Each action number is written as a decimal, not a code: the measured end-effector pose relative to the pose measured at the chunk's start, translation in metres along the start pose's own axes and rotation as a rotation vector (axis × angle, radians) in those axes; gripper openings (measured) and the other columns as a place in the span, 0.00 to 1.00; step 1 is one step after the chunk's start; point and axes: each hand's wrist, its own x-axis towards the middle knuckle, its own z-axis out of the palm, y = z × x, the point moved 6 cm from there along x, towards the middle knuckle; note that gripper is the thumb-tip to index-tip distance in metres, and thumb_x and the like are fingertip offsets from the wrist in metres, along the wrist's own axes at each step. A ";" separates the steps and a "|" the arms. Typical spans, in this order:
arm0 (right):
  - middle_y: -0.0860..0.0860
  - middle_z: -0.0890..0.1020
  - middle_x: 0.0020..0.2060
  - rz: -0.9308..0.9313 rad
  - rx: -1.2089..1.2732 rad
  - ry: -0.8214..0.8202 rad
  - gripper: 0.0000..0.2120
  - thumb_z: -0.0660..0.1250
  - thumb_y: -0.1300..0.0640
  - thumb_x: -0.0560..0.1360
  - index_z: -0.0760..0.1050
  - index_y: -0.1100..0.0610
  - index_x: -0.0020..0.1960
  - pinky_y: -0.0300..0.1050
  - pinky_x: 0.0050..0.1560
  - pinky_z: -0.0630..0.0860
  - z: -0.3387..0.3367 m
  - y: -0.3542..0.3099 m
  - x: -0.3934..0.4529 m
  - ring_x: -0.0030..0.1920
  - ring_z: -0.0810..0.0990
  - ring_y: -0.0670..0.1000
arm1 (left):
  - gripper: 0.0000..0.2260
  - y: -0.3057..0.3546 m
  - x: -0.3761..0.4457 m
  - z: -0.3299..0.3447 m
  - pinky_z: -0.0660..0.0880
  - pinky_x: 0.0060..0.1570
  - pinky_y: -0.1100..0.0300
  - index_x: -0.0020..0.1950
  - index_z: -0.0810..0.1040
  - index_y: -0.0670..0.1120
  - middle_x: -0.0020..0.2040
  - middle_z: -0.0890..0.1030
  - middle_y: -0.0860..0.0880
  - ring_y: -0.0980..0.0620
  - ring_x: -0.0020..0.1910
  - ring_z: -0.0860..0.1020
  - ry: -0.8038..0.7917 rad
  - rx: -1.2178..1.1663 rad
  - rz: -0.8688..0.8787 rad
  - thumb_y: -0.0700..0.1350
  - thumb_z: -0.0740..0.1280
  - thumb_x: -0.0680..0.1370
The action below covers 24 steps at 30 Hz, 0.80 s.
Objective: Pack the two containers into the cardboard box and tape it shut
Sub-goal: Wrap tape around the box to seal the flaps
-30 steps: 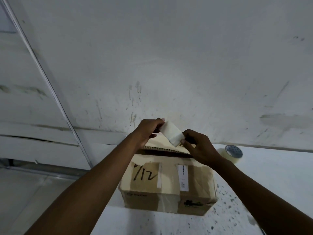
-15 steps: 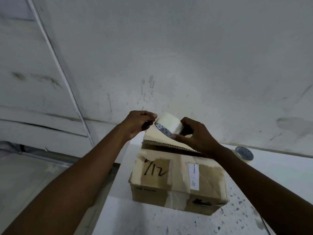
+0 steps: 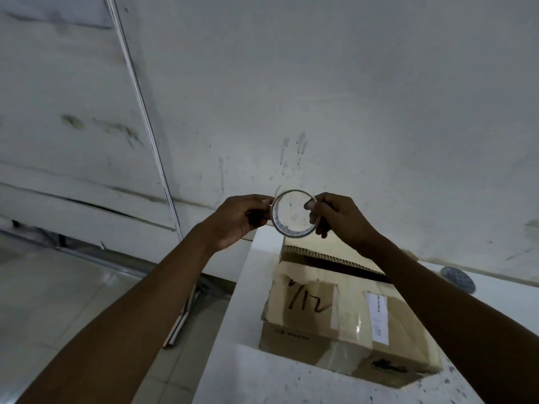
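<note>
A cardboard box sits on the white table, its top flaps nearly closed with a dark gap along the far side; "12" is written on top beside a white label. Above the box's far edge I hold a thin tape roll upright, its open ring facing me. My left hand pinches the roll's left rim, and my right hand grips the right rim, thumb inside the ring. The containers are not visible.
A second tape roll lies flat on the table to the right of the box. A grey stained wall stands right behind the table. The table's left edge drops to a tiled floor.
Both hands have lifted the tape roll higher and turned it so its open ring faces me. The view has shifted, so the box sits further right.
</note>
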 end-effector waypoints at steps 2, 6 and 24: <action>0.55 0.79 0.33 0.018 0.047 -0.005 0.15 0.63 0.55 0.78 0.76 0.69 0.50 0.47 0.32 0.72 0.004 -0.004 0.004 0.30 0.75 0.52 | 0.09 0.003 -0.001 -0.004 0.77 0.47 0.61 0.51 0.83 0.39 0.43 0.82 0.45 0.52 0.42 0.80 -0.036 -0.071 0.008 0.41 0.64 0.79; 0.57 0.77 0.33 0.071 0.104 0.000 0.17 0.59 0.52 0.80 0.77 0.65 0.52 0.47 0.32 0.71 0.005 -0.005 0.013 0.30 0.72 0.54 | 0.10 0.005 -0.002 -0.012 0.80 0.48 0.60 0.52 0.82 0.38 0.44 0.84 0.43 0.49 0.45 0.82 -0.106 -0.190 -0.013 0.42 0.64 0.78; 0.50 0.80 0.55 -0.263 -0.039 0.323 0.20 0.54 0.44 0.80 0.76 0.55 0.60 0.41 0.51 0.74 0.022 0.005 -0.004 0.54 0.78 0.48 | 0.08 0.063 0.009 0.010 0.80 0.46 0.60 0.49 0.84 0.41 0.44 0.83 0.43 0.52 0.42 0.79 0.080 0.541 0.201 0.45 0.72 0.75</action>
